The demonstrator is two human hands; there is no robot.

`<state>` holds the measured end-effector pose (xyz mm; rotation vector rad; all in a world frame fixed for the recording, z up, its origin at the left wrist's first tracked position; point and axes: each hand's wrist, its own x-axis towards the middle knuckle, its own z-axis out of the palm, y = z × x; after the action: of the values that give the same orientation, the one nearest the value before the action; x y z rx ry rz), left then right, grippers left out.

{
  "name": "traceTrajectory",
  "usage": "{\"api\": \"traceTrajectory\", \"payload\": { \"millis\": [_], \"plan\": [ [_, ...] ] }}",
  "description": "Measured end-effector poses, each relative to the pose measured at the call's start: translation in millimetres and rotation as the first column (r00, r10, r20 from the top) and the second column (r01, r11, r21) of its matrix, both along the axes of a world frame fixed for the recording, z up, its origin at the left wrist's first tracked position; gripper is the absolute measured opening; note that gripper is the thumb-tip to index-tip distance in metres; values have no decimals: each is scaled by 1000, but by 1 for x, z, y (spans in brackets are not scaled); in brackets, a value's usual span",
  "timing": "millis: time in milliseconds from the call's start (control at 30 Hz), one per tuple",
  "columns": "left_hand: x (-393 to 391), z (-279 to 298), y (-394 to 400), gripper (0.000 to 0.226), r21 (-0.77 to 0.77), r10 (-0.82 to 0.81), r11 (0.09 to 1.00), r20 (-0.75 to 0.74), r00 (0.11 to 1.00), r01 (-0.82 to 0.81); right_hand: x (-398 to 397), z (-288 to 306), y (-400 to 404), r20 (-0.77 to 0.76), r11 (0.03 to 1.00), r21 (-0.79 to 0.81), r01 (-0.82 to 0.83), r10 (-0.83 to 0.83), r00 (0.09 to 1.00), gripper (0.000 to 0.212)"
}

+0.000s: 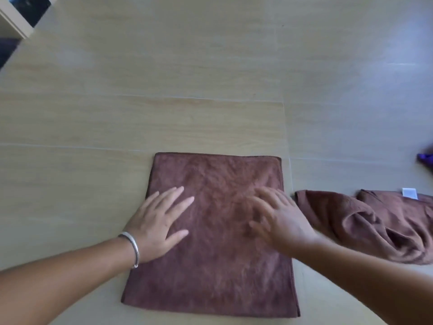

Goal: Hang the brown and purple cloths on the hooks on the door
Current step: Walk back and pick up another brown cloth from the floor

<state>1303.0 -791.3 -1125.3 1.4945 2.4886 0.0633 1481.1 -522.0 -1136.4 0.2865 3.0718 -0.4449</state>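
A brown cloth lies flat and squared on the pale wood-look floor, in the lower middle of the head view. My left hand, with a silver bangle on the wrist, rests palm down on the cloth's left part, fingers spread. My right hand lies flat on its right part, blurred, fingers apart. A second brown cloth sits crumpled to the right, with a white label at its top edge. A bit of purple cloth shows at the right edge. No door or hooks are in view.
The floor stretches away ahead. A pale frame with a dark panel stands at the top left corner.
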Motion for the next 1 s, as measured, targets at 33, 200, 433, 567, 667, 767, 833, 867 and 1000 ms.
{"api": "traceTrajectory", "payload": {
  "millis": [33,200,433,567,667,767,833,867,1000],
  "plan": [
    [19,-7,-12,75,-80,-65,995,15,998,66,17,-6,-14,52,994,38,-98,96,994,62],
    [32,-30,-26,81,-282,-178,945,-16,984,166,30,-36,-24,249,955,118,-271,236,939,84],
    [-58,-33,39,76,-410,74,905,-105,992,-111,-69,-30,17,360,970,239,-50,-41,932,86],
    [-44,-21,18,68,-239,-167,962,-118,979,136,-53,-21,10,69,987,133,-88,80,994,77],
    [-35,-18,-21,54,-108,-376,924,-89,922,366,-3,-29,8,-22,898,98,-430,434,901,60],
    [-46,-17,-43,38,-64,-397,917,-68,915,393,29,-39,9,-98,855,79,-513,518,850,38],
    [-57,-12,-41,26,-63,-343,939,-63,937,339,28,-37,9,-161,871,109,-479,491,856,26],
    [-62,-9,-39,27,-81,-331,942,-50,942,326,24,-34,8,-186,872,129,-473,490,852,22],
    [-71,2,-26,3,-174,-490,866,-101,866,469,13,-26,-1,-166,869,210,-449,484,859,17]
  ]
}}
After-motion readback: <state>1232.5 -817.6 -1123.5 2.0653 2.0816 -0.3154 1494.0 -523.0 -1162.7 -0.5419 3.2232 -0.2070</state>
